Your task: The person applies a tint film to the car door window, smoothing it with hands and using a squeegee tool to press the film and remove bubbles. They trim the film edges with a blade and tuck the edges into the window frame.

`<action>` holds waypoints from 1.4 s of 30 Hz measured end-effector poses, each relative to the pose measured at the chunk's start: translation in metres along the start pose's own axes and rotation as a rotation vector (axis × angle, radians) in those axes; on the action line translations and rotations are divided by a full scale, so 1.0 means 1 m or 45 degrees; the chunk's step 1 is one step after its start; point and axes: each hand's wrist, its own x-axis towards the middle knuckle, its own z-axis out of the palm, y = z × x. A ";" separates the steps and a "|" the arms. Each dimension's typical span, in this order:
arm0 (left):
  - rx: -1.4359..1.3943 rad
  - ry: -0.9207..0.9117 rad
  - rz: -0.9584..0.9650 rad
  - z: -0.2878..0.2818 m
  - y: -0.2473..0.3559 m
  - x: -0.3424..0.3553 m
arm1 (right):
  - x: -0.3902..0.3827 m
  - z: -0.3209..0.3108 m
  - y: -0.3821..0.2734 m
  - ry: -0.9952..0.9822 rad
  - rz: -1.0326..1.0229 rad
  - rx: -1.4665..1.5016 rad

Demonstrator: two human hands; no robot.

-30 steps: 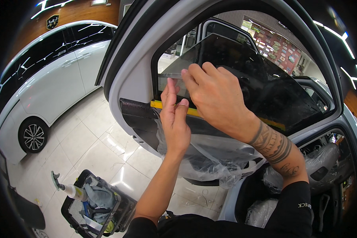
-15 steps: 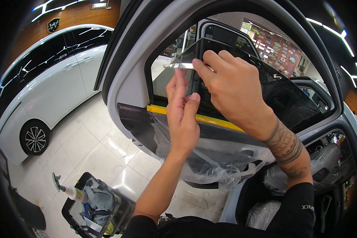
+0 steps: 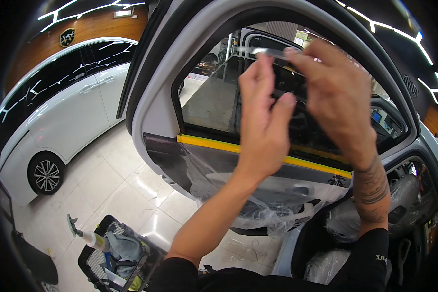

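My right hand (image 3: 339, 92), blurred by motion, grips a slim silver utility knife (image 3: 259, 50) that points left. My left hand (image 3: 265, 119) is raised just left of it, fingers stretched up and thumb apart, with the fingertips at the knife's underside. Whether they touch it is hard to tell. Both hands are in front of a car door's window, whose part-raised glass (image 3: 210, 100) has a slanting upper edge. Yellow tape (image 3: 209, 142) runs along the lower window edge. Below, clear plastic sheeting (image 3: 216, 177) hangs over the grey door panel.
The door frame (image 3: 143, 92) arches around the window. A black mesh basket (image 3: 85, 263) holding a spray bottle (image 3: 93, 239) and grey cloths (image 3: 125, 247) stands lower left. A white car (image 3: 78, 109) is parked at left. Plastic-wrapped seats (image 3: 401, 202) show at right.
Both hands have moved right and up across the window, the knife going with the right hand. More of the glass at left and of the yellow tape now shows.
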 end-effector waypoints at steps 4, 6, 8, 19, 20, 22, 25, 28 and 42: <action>-0.077 -0.281 0.013 0.033 0.029 0.003 | -0.026 -0.021 0.029 0.118 0.162 0.063; 0.111 -0.333 0.141 0.041 0.027 -0.015 | -0.045 -0.027 0.039 0.170 0.248 0.134; 0.153 -0.517 -0.006 0.038 0.028 -0.027 | -0.075 -0.028 0.054 0.202 0.187 0.025; 0.279 -1.352 0.062 0.139 0.002 -0.015 | -0.334 -0.050 0.018 0.449 1.914 1.617; 0.261 -1.279 0.245 0.173 -0.002 -0.013 | -0.350 -0.054 0.021 0.503 2.003 1.580; 0.351 -1.181 0.560 0.236 -0.013 -0.007 | -0.371 -0.058 0.034 0.706 2.040 1.606; 0.621 -0.984 0.851 0.316 -0.034 0.001 | -0.394 -0.066 0.056 0.782 2.020 1.603; 0.891 -0.943 0.967 0.370 -0.062 0.009 | -0.415 -0.075 0.078 0.770 1.980 1.575; 0.967 -1.531 0.389 0.451 -0.089 0.057 | -0.422 -0.079 0.147 0.506 1.847 1.943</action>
